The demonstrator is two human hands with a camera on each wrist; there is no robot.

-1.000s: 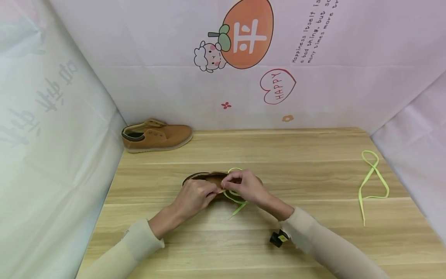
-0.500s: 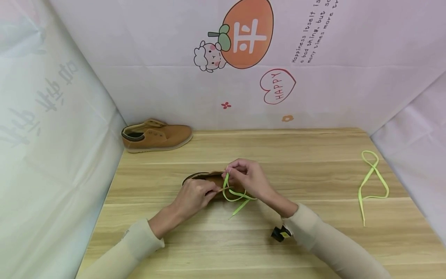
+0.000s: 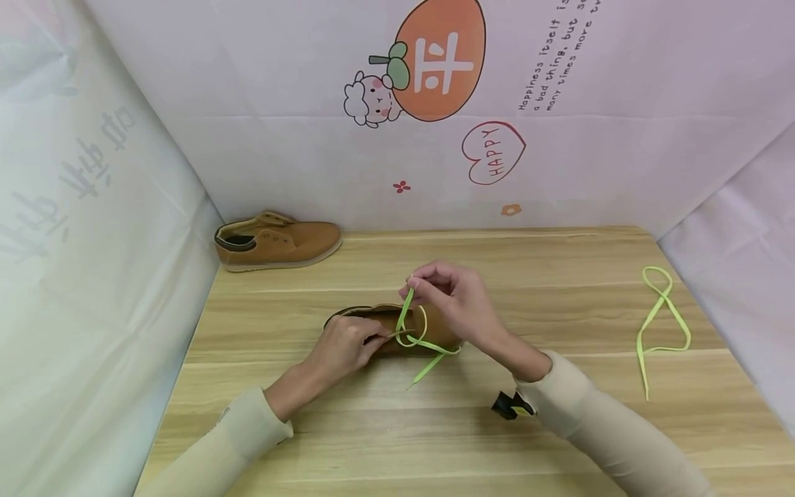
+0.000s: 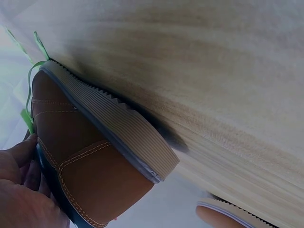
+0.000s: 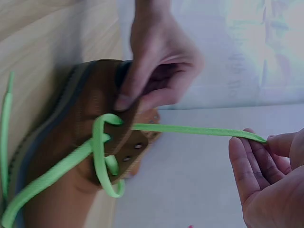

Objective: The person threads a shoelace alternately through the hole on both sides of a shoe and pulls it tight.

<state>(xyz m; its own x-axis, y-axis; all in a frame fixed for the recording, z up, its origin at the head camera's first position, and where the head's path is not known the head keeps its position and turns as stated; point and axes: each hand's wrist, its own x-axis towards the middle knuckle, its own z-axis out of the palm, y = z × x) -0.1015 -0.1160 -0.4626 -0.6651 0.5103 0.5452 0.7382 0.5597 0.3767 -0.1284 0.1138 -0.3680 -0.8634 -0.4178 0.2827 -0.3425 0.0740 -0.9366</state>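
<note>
A brown leather shoe (image 4: 104,175) stands on the table, toe to the right in the head view. My left hand (image 3: 344,343) pinches the edge of its near eyelet flap (image 5: 124,130) between thumb and fingers. A flat yellow-green shoelace (image 5: 190,129) runs through eyelets of that flap, with a loose loop beside it. My right hand (image 3: 462,300) is raised above the shoe, pinching the lace between thumb and fingers. From the flap to those fingers the lace stretches straight in the right wrist view. The lace's other end (image 3: 428,369) lies on the table in front of the shoe.
Another brown shoe (image 3: 279,243), with no lace in it, stands at the table's back left. A second yellow-green shoelace (image 3: 661,331) lies loosely looped on the right side. White printed sheets (image 3: 279,138) wall in the wooden table (image 3: 528,262) at the back and sides.
My right hand has risen from the flap, away and slightly to the right, drawing the lace along. The left hand stays on the flap, and the loop beside the shoe has shifted.
</note>
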